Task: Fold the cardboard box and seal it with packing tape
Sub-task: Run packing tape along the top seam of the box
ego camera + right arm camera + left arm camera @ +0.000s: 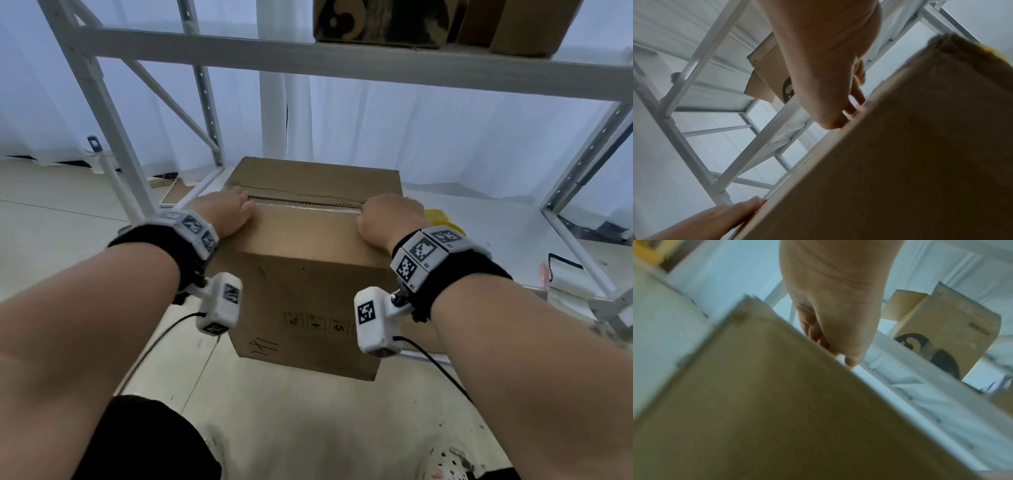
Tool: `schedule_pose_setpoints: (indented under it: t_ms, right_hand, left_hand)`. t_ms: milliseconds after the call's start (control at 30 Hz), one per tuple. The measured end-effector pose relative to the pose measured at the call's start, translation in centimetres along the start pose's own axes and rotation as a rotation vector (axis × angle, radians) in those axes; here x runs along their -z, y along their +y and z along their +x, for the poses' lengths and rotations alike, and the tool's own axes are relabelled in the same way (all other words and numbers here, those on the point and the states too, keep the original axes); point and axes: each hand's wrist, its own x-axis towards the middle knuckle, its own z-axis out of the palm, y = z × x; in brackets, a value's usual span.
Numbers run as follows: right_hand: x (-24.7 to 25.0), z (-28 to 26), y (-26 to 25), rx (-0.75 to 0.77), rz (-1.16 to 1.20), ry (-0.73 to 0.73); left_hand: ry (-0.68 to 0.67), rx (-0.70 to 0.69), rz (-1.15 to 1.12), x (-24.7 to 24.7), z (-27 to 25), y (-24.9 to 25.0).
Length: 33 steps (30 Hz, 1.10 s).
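Observation:
A brown cardboard box (308, 291) stands on the pale floor in the head view, its top flaps folded down to a centre seam (308, 202). My left hand (226, 212) lies on the left end of the near flap (305, 229), fingertips at the seam. In the right wrist view the left hand (721, 217) has straight fingers touching the flap edge (900, 162). My right hand (387, 216) sits at the right end, its curled fingers (857, 97) hooked on that edge. The left wrist view shows the left hand (834, 305) above the blurred flap (777, 402). No tape roll is in view.
A white metal shelving rack (308, 58) rises behind the box, with printed cartons (380, 20) on its shelf. A yellow object (442, 219) lies behind my right hand. Flat cardboard (178, 195) lies on the floor at the left, and a white bag (565, 274) at the right.

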Motion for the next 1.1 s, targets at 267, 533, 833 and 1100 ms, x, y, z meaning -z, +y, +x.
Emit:
schedule_pose_setpoints:
  t_ms: [267,533,833,1100]
  right_hand:
    - [-0.6,-0.4,0.0,0.061,0.138,-0.134]
    - [-0.4,1.0,-2.2,-0.056,0.168,-0.013]
    - [-1.5,0.2,-1.4,-0.020,0.077,0.107]
    - [-2.3,-0.1,-1.3,-0.068,0.116,0.033]
  left_hand:
    - [-0.018,-0.327,-0.056,-2.1,0.2,9.7]
    - [0.051,-0.136,-0.088,-1.1,0.9,-0.9]
    - [0.156,0.082,-0.385,-0.5,3.1,-1.9]
    - [0.113,0.310,-0.415,-1.8,2.6,-2.5]
